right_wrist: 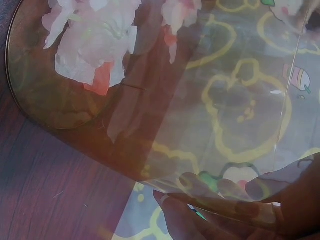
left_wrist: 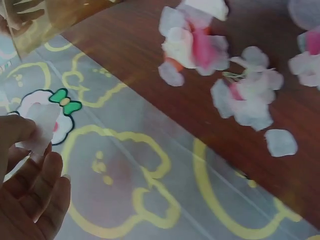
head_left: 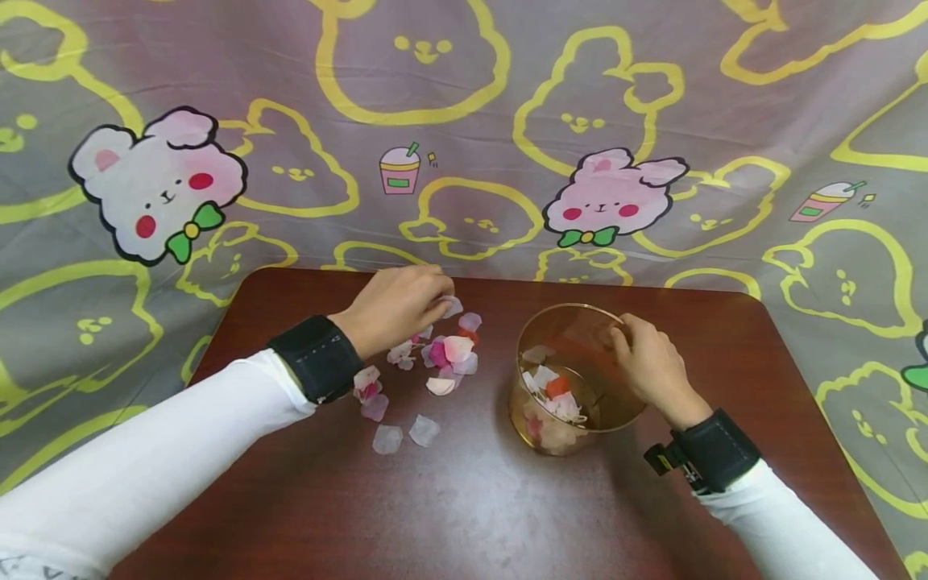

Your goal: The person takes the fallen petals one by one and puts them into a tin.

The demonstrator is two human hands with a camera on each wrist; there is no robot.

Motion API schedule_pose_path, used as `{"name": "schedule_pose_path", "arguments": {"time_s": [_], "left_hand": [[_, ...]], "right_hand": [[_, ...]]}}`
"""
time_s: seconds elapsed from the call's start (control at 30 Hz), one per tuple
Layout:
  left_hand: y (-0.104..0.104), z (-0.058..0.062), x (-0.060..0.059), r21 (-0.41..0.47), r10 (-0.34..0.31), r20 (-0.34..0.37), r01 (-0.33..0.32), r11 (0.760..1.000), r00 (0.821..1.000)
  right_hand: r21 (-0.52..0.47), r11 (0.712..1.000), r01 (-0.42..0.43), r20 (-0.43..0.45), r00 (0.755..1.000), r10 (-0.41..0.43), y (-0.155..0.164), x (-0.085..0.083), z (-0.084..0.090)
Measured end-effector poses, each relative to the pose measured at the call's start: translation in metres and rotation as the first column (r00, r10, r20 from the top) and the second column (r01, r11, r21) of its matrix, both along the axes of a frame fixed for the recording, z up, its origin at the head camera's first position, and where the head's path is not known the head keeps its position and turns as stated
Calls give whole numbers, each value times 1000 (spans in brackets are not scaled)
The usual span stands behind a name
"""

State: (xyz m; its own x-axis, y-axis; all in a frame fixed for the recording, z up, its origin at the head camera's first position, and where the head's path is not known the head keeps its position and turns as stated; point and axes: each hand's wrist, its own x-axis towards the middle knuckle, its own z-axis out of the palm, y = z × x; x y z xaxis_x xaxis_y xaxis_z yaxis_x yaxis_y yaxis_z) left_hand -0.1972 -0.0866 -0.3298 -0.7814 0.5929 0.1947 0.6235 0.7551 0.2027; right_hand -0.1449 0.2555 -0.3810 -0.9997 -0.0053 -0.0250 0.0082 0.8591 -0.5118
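My left hand [head_left: 402,304] pinches a pale, thin petal [left_wrist: 41,127] between thumb and fingers, above the far side of the petal pile. Loose pink, white and orange petals [head_left: 458,348] lie on the table beneath and beside this hand. To the right, my right hand [head_left: 656,362] grips the rim of a clear amber bucket [head_left: 518,403], thumb inside and fingers outside. White and orange petals [right_wrist: 95,55] sit at the bottom of the bucket, seen through its wall in the right wrist view.
The brown wooden table [head_left: 464,499] reaches back to a grey cloth [head_left: 464,121] printed with yellow outlines and cartoon rabbits. Two pale petals [head_left: 406,435] lie nearer the front, apart from the pile. Black bands [head_left: 316,358] wrap both wrists.
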Motion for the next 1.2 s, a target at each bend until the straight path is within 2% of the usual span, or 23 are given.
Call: {"name": "schedule_pose_path", "arguments": {"time_s": [0.27,0.37,0.6,0.73,0.97,1.2], "left_hand": [[34,16,1,10,-78,-39,78,997,996],[45,17,5,5,-127,-64,127,992,990],[71,12,17,-42,-247,-116,244,969,962],[87,8,21,-70,-279,-108,273,959,954],[111,2,25,-126,-340,-37,333,935,940],[125,-5,26,-227,-347,-14,335,914,938]], "right_hand": [[5,1000,11,-1,1000,-11,1,0,0],[1,1000,9,-4,1000,-9,1,0,0],[1,1000,4,-1,1000,-4,1,0,1],[0,1000,5,1,1000,-5,1,0,1],[-3,1000,6,0,1000,-6,1,1,0],[2,1000,11,-8,1000,-11,0,-1,1]]}}
